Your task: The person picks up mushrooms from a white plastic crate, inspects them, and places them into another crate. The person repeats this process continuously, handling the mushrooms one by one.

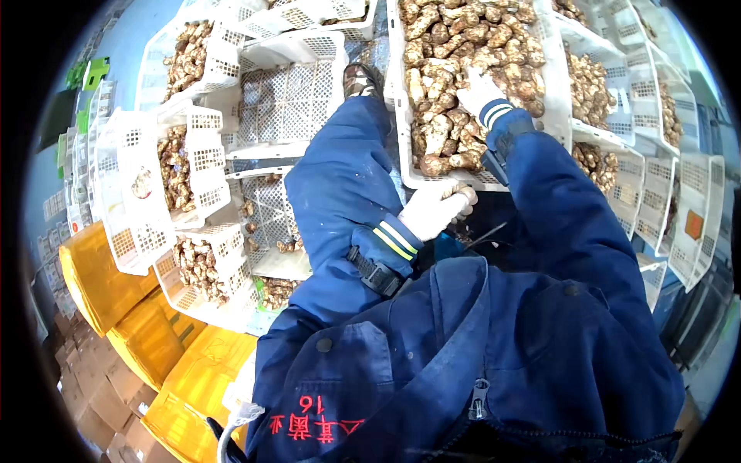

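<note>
A large white plastic crate point(554, 87) full of brown and cream mushrooms point(443, 136) stands before me. My right hand point(480, 91), in a white glove, reaches over the crate and touches the mushrooms; its fingertips point away from me, and whether they grip one cannot be told. My left hand point(437, 209), also white-gloved, is closed just outside the crate's near edge, around a small brownish and pale thing point(465, 199), apparently a mushroom. Below it, a thin dark stick or blade point(485, 236) shows against a dark area beside something blue.
To the left stand a white crate with a bare lattice bottom point(289, 107) and another holding a few mushrooms point(272, 257). More filled crates point(613, 168) line the right. Yellow taped boxes point(197, 393) and brown cartons point(104, 393) lie at lower left. My shoe point(360, 81) is between crates.
</note>
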`<state>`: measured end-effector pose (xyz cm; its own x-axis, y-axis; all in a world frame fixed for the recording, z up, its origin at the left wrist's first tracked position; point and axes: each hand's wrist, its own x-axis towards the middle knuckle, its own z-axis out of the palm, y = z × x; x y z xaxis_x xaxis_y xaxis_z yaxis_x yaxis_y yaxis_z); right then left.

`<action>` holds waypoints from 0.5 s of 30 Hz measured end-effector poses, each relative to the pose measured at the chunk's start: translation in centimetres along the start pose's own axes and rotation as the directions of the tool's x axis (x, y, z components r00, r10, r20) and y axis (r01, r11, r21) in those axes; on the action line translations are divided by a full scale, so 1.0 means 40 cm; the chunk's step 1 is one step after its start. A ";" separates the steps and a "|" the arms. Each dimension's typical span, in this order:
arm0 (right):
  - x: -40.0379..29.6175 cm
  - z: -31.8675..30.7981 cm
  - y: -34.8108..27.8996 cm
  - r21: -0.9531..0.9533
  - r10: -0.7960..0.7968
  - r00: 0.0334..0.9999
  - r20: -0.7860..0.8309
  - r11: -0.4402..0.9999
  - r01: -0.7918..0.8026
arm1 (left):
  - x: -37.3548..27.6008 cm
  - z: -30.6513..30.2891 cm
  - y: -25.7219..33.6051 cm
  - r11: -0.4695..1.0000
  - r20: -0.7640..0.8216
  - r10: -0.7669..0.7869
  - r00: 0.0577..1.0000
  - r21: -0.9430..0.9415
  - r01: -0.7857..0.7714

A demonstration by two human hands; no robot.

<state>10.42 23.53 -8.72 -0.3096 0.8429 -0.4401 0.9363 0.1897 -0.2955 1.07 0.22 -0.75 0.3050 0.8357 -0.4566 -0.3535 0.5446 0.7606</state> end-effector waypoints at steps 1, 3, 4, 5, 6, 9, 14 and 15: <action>0.024 0.002 0.000 -0.024 0.096 0.990 0.107 0.995 -0.094 | 0.005 -0.001 -0.007 1.000 -0.017 -0.015 1.000 0.014 0.016; 0.024 -0.005 -0.013 -0.039 0.031 0.995 0.098 0.999 -0.027 | 0.001 0.004 0.008 0.998 -0.063 -0.046 0.997 0.041 0.049; 0.036 -0.018 -0.022 -0.020 0.171 0.968 0.186 0.985 -0.170 | -0.003 0.001 0.017 0.993 -0.055 -0.045 0.997 0.106 0.051; 0.039 -0.023 -0.029 -0.127 0.075 0.985 0.157 0.990 -0.055 | -0.004 0.003 0.022 0.995 -0.067 -0.031 0.997 0.091 0.037; 0.028 -0.037 -0.013 0.061 0.037 0.982 0.188 0.997 -0.049 | -0.004 0.005 0.024 0.997 -0.076 -0.017 0.997 0.076 0.023; -0.016 -0.001 0.074 0.848 -0.157 0.984 0.079 0.530 0.016 | 0.000 0.005 0.024 0.996 -0.088 0.065 0.994 0.060 -0.060; -0.317 -0.202 -0.027 0.989 -0.512 0.856 0.069 0.150 0.010 | 0.017 0.017 0.019 0.950 -0.219 0.086 0.972 -0.275 -0.146; -0.343 -0.202 -0.035 0.993 -0.535 0.843 0.047 0.116 0.018 | 0.019 0.020 0.034 0.925 -0.169 0.040 0.985 -0.367 -0.101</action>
<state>14.69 15.78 4.58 -0.7702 0.5856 -0.2528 -0.0618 -0.4629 -0.8842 1.54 1.55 0.30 0.1370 0.8570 -0.4968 -0.6823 0.4452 0.5798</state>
